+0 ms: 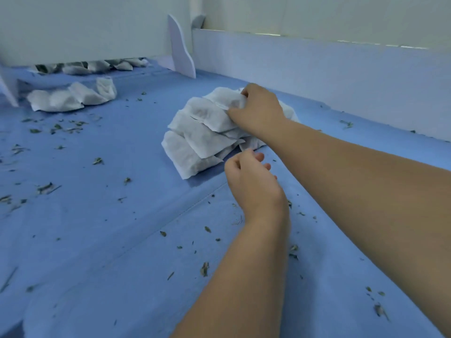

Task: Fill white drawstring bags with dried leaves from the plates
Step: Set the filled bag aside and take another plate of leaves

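Observation:
A fanned stack of flat white drawstring bags (195, 140) lies on the blue cloth near the middle. My right hand (256, 108) reaches over the far end of the stack and pinches the top bag (227, 97) between thumb and fingers. My left hand (251, 179) hovers just in front of the stack, fingers loosely curled, holding nothing. No plates are in view.
Several filled white bags (70, 97) lie in a row at the back left, and more (97, 65) sit under a white shelf. A white bracket (181, 52) and a white wall board (317, 69) bound the back. Dried leaf bits (56, 128) are scattered over the blue cloth (122, 228).

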`<state>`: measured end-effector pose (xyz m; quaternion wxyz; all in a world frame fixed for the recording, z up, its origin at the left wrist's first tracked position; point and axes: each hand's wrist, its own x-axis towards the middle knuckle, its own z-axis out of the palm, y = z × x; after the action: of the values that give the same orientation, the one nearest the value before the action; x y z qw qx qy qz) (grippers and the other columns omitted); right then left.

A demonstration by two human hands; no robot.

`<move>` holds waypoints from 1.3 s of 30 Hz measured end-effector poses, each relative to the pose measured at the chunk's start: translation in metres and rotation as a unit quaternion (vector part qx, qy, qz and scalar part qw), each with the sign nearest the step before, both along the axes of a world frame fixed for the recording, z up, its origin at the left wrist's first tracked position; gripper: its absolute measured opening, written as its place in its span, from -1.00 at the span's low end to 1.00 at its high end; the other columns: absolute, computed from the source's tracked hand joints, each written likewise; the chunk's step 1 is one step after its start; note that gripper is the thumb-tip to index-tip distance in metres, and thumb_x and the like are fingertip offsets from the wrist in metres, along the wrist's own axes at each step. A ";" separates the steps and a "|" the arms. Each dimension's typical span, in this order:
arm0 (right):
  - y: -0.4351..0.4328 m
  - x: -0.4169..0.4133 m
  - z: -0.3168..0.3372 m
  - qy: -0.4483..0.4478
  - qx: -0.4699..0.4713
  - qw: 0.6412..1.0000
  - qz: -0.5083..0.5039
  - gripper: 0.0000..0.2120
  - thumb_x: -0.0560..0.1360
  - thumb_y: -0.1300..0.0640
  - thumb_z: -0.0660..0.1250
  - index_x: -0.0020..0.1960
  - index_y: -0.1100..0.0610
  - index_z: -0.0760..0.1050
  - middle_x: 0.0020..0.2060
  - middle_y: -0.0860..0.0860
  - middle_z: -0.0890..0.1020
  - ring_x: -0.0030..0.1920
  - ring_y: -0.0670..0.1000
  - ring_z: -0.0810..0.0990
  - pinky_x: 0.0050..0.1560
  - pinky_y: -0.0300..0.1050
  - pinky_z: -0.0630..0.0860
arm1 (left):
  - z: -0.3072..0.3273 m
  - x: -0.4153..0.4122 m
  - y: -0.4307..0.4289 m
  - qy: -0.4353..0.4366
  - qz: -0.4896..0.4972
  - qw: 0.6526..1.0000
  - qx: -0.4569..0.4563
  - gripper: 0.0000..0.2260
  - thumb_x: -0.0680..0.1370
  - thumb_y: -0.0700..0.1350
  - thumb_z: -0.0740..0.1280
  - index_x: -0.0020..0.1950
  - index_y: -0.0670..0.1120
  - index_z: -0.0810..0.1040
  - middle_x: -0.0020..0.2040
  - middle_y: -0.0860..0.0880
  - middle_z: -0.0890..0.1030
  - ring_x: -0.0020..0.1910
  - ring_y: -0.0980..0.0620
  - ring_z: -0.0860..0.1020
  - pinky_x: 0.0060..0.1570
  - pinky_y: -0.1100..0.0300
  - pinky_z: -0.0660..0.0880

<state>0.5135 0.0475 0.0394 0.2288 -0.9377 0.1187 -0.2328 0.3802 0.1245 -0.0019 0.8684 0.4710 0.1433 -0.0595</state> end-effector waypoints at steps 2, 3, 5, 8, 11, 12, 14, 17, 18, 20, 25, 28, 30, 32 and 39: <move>0.002 -0.004 -0.001 -0.027 -0.007 0.999 -0.016 -0.56 0.49 -0.10 0.30 0.31 0.08 0.44 0.17 0.02 0.59 0.25 0.14 0.48 0.16 0.04 0.47 | 0.002 -0.003 -0.002 -0.005 0.001 1.000 0.014 -0.90 0.59 -0.07 0.20 -0.05 0.03 0.50 -0.04 0.07 0.62 -0.03 0.05 0.60 0.06 0.00 0.56; 0.003 -0.009 -0.001 -0.041 -0.004 0.999 -0.018 -0.52 0.49 -0.13 0.30 0.33 0.06 0.43 0.19 0.00 0.58 0.28 0.13 0.46 0.18 0.05 0.46 | 0.002 -0.004 -0.003 -0.009 0.004 1.000 0.018 -0.91 0.58 -0.07 0.20 -0.06 0.05 0.49 -0.09 0.08 0.61 -0.06 0.05 0.59 0.08 -0.02 0.56; 0.005 -0.022 0.003 -0.048 0.018 0.999 -0.002 -0.48 0.49 -0.16 0.30 0.37 0.04 0.41 0.23 -0.02 0.57 0.29 0.11 0.45 0.23 0.07 0.44 | 0.004 -0.007 -0.004 -0.019 0.007 1.000 0.020 -0.93 0.58 -0.07 0.21 -0.07 0.06 0.48 -0.18 0.12 0.56 -0.16 0.09 0.56 0.04 -0.01 0.56; 0.008 -0.054 0.009 -0.048 0.054 0.997 0.028 -0.50 0.53 -0.16 0.29 0.39 0.04 0.39 0.26 -0.03 0.54 0.30 0.09 0.47 0.30 0.09 0.43 | 0.007 -0.013 -0.005 -0.041 -0.007 0.999 0.027 -0.92 0.57 -0.08 0.20 -0.03 0.00 0.49 -0.20 0.10 0.55 -0.18 0.06 0.55 0.02 -0.03 0.57; 0.003 -0.100 0.011 -0.058 0.050 0.997 0.032 -0.56 0.56 -0.11 0.28 0.37 0.05 0.40 0.22 -0.04 0.54 0.25 0.06 0.49 0.28 0.04 0.44 | 0.008 -0.025 -0.015 -0.055 -0.056 0.996 0.043 -0.76 0.56 -0.16 0.12 0.09 -0.12 0.55 -0.09 -0.07 0.65 -0.18 -0.03 0.56 0.02 -0.07 0.60; -0.002 -0.120 0.012 -0.059 0.051 0.997 0.029 -0.59 0.57 -0.09 0.28 0.36 0.05 0.41 0.20 -0.05 0.54 0.24 0.04 0.49 0.26 0.01 0.44 | 0.010 -0.033 -0.019 -0.065 -0.079 0.994 0.047 -0.72 0.56 -0.19 0.10 0.13 -0.16 0.56 -0.01 -0.13 0.66 -0.17 -0.04 0.57 -0.01 -0.05 0.61; -0.014 -0.162 0.013 -0.074 0.067 0.995 0.011 -0.65 0.59 -0.05 0.26 0.33 0.04 0.42 0.19 -0.07 0.55 0.22 -0.01 0.51 0.24 -0.05 0.45 | 0.013 -0.054 -0.026 -0.114 -0.120 0.985 0.048 -0.73 0.55 -0.20 0.12 0.14 -0.21 0.54 0.03 -0.17 0.66 -0.16 -0.01 0.58 -0.12 0.00 0.66; -0.038 -0.243 0.016 -0.100 0.090 0.991 -0.021 -0.72 0.62 -0.01 0.22 0.30 0.01 0.43 0.17 -0.09 0.56 0.18 -0.04 0.54 0.20 -0.02 0.53 | 0.014 -0.105 -0.041 -0.243 -0.189 0.948 0.084 -0.84 0.55 -0.15 0.20 0.04 -0.11 0.54 -0.11 0.02 0.65 -0.20 0.10 0.61 -0.25 0.23 0.55; -0.046 -0.273 0.017 -0.105 0.084 0.990 -0.030 -0.73 0.62 -0.01 0.22 0.30 0.00 0.43 0.16 -0.10 0.56 0.17 -0.05 0.54 0.19 0.00 0.54 | 0.012 -0.126 -0.045 -0.284 -0.218 0.928 0.100 -0.85 0.58 -0.13 0.21 0.05 -0.07 0.55 -0.10 0.08 0.66 -0.15 0.13 0.64 -0.21 0.26 0.55; -0.064 -0.337 0.017 -0.110 0.072 0.990 -0.056 -0.74 0.63 0.00 0.22 0.30 -0.01 0.44 0.14 -0.12 0.57 0.15 -0.07 0.55 0.19 -0.02 0.54 | 0.010 -0.171 -0.060 -0.360 -0.276 0.880 0.144 -0.83 0.61 -0.11 0.21 0.13 0.02 0.56 -0.06 0.19 0.66 -0.06 0.22 0.65 -0.19 0.32 0.54; -0.114 -0.501 0.016 -0.082 0.061 0.983 -0.153 -0.80 0.67 -0.03 0.19 0.23 -0.04 0.48 0.07 -0.18 0.61 0.05 -0.28 0.57 -0.06 -0.46 0.44 | 0.020 -0.284 -0.111 -0.474 -0.422 0.750 0.186 -0.68 0.59 -0.13 0.17 0.26 0.16 0.52 0.06 0.14 0.67 -0.01 0.03 0.65 -0.03 -0.06 0.62; -0.137 -0.588 0.011 -0.082 0.058 0.970 -0.221 -0.83 0.66 -0.05 0.17 0.14 -0.06 0.51 0.00 -0.25 0.64 0.04 -0.33 0.53 -0.05 -0.51 0.39 | 0.027 -0.346 -0.146 -0.522 -0.464 0.686 0.207 -0.70 0.58 -0.12 0.20 0.17 0.21 0.56 0.02 0.16 0.67 -0.05 0.09 0.64 -0.06 0.04 0.60; -0.153 -0.641 0.003 -0.082 0.048 0.959 -0.268 -0.84 0.67 -0.05 0.18 0.11 -0.06 0.51 -0.01 -0.26 0.62 0.03 -0.29 0.51 -0.05 -0.49 0.36 | 0.028 -0.380 -0.169 -0.553 -0.479 0.643 0.227 -0.75 0.55 -0.12 0.24 0.10 0.17 0.59 0.03 0.19 0.64 -0.01 0.18 0.60 -0.09 0.16 0.57; -0.171 -0.692 -0.008 -0.060 0.036 0.943 -0.326 -0.82 0.66 -0.06 0.20 0.18 -0.04 0.50 0.05 -0.23 0.59 0.08 -0.21 0.51 -0.01 -0.29 0.37 | 0.025 -0.406 -0.193 -0.570 -0.495 0.597 0.271 -0.81 0.52 -0.12 0.28 0.04 0.13 0.59 0.04 0.15 0.59 -0.02 0.20 0.57 -0.20 0.17 0.53; -0.223 -0.822 -0.042 0.029 0.057 0.840 -0.539 -0.62 0.60 -0.11 0.24 0.35 0.03 0.40 0.13 0.02 0.61 -0.15 0.03 0.58 -0.16 -0.01 0.49 | 0.021 -0.480 -0.260 -0.582 -0.565 0.460 0.362 -0.83 0.57 -0.14 0.24 0.13 0.01 0.51 0.09 0.05 0.50 -0.05 0.07 0.52 -0.20 0.19 0.45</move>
<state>-0.3085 -0.1754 -0.0029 0.1168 -0.7173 0.6248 -0.2853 -0.0995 -0.1357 0.0187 0.2785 0.6465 -0.6838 -0.1920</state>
